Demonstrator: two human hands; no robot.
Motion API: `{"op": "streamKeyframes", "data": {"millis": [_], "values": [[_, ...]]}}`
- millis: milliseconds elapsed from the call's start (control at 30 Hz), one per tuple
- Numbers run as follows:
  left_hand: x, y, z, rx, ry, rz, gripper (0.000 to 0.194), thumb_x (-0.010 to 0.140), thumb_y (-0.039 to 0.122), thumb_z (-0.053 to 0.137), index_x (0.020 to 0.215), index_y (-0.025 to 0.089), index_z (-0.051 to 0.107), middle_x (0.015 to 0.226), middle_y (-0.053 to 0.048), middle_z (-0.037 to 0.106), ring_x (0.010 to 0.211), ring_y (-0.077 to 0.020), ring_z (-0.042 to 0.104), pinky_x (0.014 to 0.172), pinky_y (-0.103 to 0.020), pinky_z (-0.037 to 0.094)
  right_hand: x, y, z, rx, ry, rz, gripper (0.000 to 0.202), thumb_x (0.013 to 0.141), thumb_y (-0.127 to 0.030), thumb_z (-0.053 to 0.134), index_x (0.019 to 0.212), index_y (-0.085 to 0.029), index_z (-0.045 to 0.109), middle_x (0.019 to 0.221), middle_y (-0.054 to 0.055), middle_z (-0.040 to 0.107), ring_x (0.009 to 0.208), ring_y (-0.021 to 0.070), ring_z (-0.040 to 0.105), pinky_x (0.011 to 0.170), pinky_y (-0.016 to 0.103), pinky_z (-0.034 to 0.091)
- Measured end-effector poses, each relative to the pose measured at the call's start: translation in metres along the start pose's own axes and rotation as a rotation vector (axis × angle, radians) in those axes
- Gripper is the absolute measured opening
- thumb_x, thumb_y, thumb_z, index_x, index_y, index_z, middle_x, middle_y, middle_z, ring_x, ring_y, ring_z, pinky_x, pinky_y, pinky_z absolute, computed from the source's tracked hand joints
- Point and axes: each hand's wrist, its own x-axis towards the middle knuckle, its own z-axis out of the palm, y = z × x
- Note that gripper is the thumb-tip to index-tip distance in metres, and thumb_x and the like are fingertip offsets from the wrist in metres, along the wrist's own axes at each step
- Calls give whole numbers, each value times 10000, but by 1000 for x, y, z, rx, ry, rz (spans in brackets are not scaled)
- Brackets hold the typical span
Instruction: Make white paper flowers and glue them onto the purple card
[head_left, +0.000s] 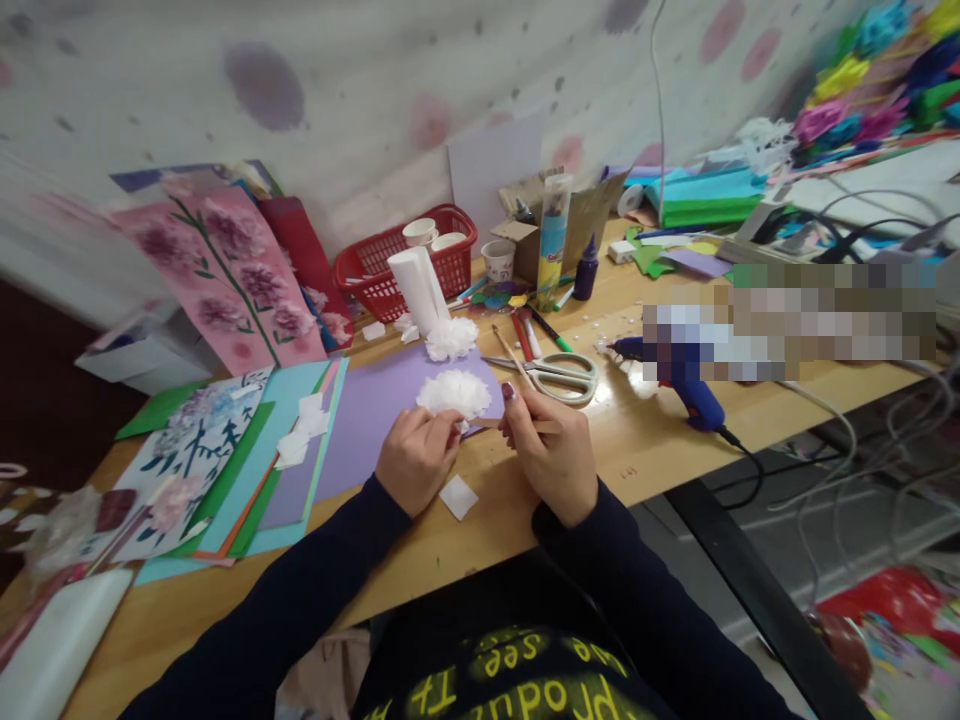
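Observation:
My right hand is closed around a thin wooden stick, which points left. The fingertips of my left hand are pinched together at the stick's far end. A bit of white shows at those fingertips, too small to make out. Just beyond them a ruffled white paper flower lies on a purple sheet, with a second white flower behind it. On the table between my wrists is a small white paper square. Scissors with pale handles lie beyond my right hand.
A blue glue gun lies at right, partly behind a blurred patch. A white paper roll, a red basket with cups and a purple bottle stand at the back. Colored sheets and a pink flower picture are at left.

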Motion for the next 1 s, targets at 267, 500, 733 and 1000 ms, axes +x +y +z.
{"op": "streamKeyframes", "data": {"millis": [267,500,733,1000], "values": [[2,3,1,-47,-18,-69,213,788,68,537,982,155,536,733,-10,682,726,-193,619,674,-312,441,0,3,4,-54,-44,-83,399,938,-307,432,570,-183,520,501,-16,520,482,98,481,529,228,356],[2,5,-2,-112,-33,-89,91,814,123,552,897,159,565,707,-7,677,693,-189,613,659,-311,446,0,8,8,-134,-55,-149,374,937,-301,437,589,-184,506,518,-16,512,496,101,477,531,228,340],[-17,-7,-18,-160,-117,-97,148,869,190,541,785,168,661,724,-21,708,662,-168,642,659,-299,501,-1,3,6,-134,-50,-128,393,940,-309,425,578,-180,508,512,-11,504,487,101,466,523,235,331],[-35,-15,-13,-158,-161,-112,197,888,221,528,847,178,716,826,-24,756,749,-176,710,707,-289,557,-1,5,8,-179,-65,-133,408,940,-317,426,558,-185,487,509,-13,509,475,99,458,510,232,330]]}}
